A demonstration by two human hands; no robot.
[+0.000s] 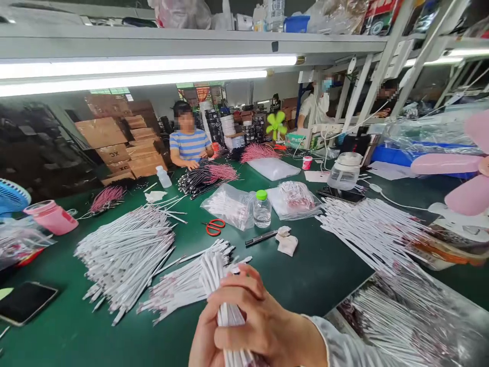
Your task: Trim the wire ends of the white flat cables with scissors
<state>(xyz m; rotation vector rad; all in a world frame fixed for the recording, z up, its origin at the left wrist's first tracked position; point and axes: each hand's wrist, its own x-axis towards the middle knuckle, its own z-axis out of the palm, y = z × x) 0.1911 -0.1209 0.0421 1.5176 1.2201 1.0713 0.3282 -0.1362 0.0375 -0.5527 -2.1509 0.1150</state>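
At the bottom middle I grip an upright bundle of white sleeved wires. My right hand wraps round its front, fingers closed. Behind and to the left, my left hand closes on the same bundle; part of it is hidden by the right. Just beyond lies a small pile of white wires on the green table. A larger heap of white wires spreads to the left. Red-handled scissors, a black marker and a crumpled white tissue lie farther ahead.
A green-capped jar stands between bagged wires. More white wires lie at right, beside a pink fan. A phone and pink cup are at left. A co-worker sits across the table.
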